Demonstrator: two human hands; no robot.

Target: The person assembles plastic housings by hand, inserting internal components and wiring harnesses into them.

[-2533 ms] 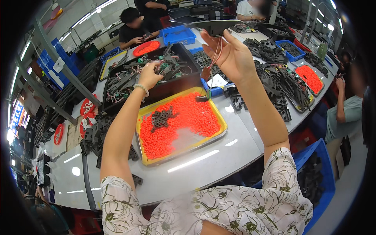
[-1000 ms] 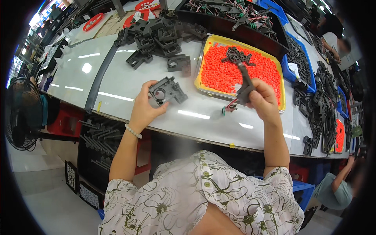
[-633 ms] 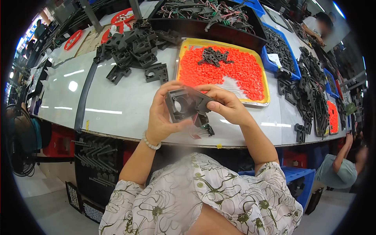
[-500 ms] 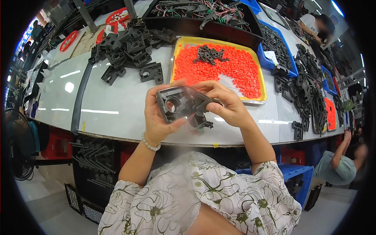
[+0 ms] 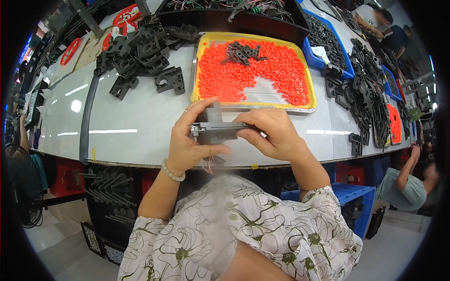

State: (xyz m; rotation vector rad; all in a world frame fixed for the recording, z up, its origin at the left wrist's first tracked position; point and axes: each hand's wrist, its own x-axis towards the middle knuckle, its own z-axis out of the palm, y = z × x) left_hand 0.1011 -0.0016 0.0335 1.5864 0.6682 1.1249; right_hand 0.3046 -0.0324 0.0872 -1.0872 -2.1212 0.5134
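Observation:
Between my hands, over the table's near edge, is a dark grey plastic housing [image 5: 215, 133], now seen edge-on. My left hand [image 5: 187, 136] grips its left end, thumb below and fingers above. My right hand [image 5: 272, 133] pinches its right end between thumb and fingers. Thin reddish wires [image 5: 209, 164] hang beneath the housing. Just beyond my hands lies a yellow-rimmed metal tray [image 5: 300, 110] of small red-orange plastic pieces [image 5: 220, 84], with a small heap of dark plastic parts [image 5: 243, 52] on top.
Similar grey housings [image 5: 140, 51] are piled at the far left. Behind the tray stands a black bin [image 5: 234, 23] of wired parts. On the right are a blue crate [image 5: 347, 65] and a row of dark parts [image 5: 361, 98]. Other people sit farther right; a fan [image 5: 23, 182] stands at left.
The housing has turned from showing its open face with the round hole to edge-on. My view has shifted slightly, and both hands still hold the housing.

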